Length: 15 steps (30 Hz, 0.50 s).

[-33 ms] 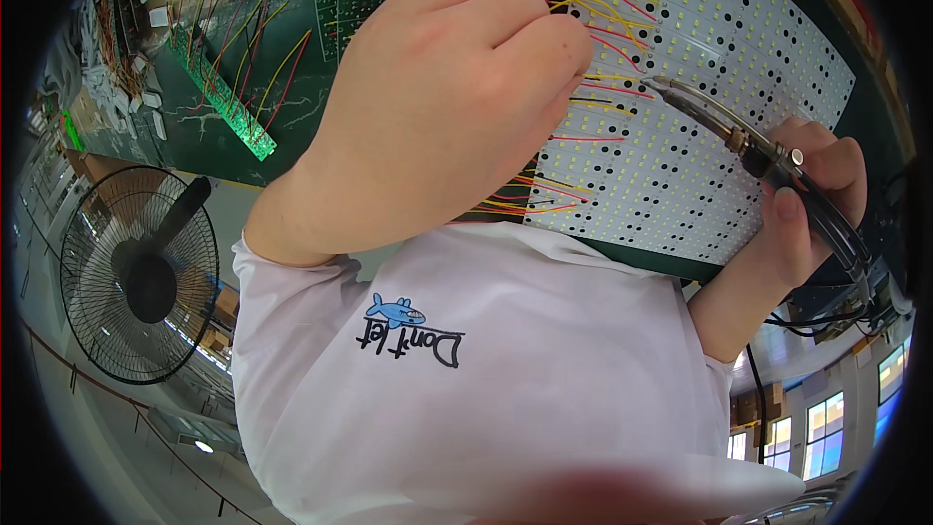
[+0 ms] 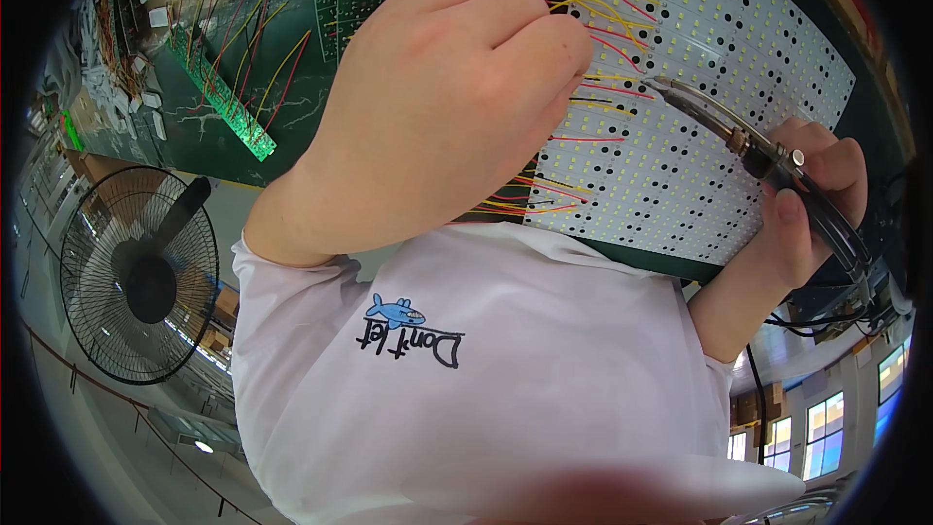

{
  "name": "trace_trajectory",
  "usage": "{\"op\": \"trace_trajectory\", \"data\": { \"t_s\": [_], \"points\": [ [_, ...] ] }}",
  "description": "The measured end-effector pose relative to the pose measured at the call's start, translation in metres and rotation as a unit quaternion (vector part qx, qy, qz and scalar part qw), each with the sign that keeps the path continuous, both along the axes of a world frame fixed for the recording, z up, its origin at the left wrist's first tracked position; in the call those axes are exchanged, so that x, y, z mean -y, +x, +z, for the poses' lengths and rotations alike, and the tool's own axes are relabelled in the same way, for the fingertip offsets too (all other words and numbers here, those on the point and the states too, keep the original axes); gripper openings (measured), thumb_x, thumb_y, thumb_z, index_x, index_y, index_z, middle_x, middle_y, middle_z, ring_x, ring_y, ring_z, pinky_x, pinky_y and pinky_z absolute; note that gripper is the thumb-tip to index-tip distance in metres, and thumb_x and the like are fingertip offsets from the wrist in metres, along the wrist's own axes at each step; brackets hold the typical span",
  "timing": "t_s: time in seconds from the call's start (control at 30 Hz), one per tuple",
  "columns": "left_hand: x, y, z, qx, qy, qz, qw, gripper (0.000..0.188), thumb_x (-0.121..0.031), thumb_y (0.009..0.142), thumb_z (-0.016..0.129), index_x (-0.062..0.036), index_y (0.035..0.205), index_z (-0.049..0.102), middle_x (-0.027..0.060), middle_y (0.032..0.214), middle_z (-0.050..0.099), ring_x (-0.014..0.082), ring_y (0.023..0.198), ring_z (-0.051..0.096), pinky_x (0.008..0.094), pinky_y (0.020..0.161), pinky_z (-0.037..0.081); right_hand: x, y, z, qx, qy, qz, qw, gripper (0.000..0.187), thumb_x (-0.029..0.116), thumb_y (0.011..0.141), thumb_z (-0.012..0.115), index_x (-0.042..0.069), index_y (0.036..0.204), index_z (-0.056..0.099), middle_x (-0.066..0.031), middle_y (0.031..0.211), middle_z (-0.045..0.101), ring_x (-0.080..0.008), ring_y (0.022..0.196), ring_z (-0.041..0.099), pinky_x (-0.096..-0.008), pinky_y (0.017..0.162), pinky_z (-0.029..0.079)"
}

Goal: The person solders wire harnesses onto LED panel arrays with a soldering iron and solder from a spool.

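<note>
The left hand point(image 2: 447, 117) is curled at the left edge of the white LED board point(image 2: 719, 68), its grip pinching thin red and yellow wires point(image 2: 583, 136). The right hand point(image 2: 807, 204) is wrapped tight around a soldering iron point(image 2: 748, 141), whose tip rests on the board. A green circuit strip point(image 2: 224, 97) lies far left of the board. Nothing has moved.

The left hand point(image 2: 447, 107) pinches thin wires point(image 2: 583, 97) against the white LED panel point(image 2: 719, 49). The right hand point(image 2: 807, 204) grips a soldering iron point(image 2: 768, 160), tip near those wires. A pedestal fan point(image 2: 141, 272) stands at left.
</note>
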State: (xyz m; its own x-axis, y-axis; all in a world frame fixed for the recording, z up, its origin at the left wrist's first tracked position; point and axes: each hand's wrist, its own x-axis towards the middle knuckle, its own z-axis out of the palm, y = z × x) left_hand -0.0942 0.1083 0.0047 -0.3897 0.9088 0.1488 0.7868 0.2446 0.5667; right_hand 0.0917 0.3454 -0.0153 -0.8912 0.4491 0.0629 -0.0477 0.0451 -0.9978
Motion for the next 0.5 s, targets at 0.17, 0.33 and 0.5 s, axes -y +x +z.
{"op": "trace_trajectory", "data": {
  "t_s": [0.17,0.33,0.5],
  "points": [
    [0.0,-0.001,0.0,0.001,-0.004,-0.003,1.0,0.018,-0.002,0.075,0.078,-0.0081,0.087,0.066,0.0037,0.076,0.062,0.0249,0.068,0.057,0.0356,0.061,0.047,-0.029,0.005,-0.009,-0.048,-0.078,0.085,0.992,0.033,0.016,0.083,0.074,0.006,0.088,0.042,-0.0116,0.082,0.057,-0.0138,0.067,0.045,-0.0296,0.061,0.034],
    [0.0,-0.002,0.0,0.0,-0.002,-0.003,1.0,0.019,-0.003,0.074,0.078,-0.0085,0.089,0.067,0.0036,0.076,0.062,0.0248,0.069,0.057,0.0358,0.062,0.048,-0.032,0.004,-0.01,-0.063,-0.095,0.116,0.987,0.027,0.012,0.083,0.066,0.006,0.093,0.041,-0.0137,0.084,0.056,-0.0152,0.069,0.045,-0.0319,0.063,0.035],
    [-0.007,-0.003,0.007,-0.006,0.053,-0.03,0.998,0.026,-0.003,0.069,0.079,-0.0101,0.091,0.068,0.0036,0.089,0.062,0.0243,0.073,0.057,0.0351,0.064,0.049,-0.035,0.005,-0.012,-0.066,-0.089,0.119,0.987,0.027,0.014,0.084,0.065,0.005,0.092,0.042,-0.0146,0.082,0.056,-0.0153,0.071,0.046,-0.032,0.064,0.035]
  ]
}}
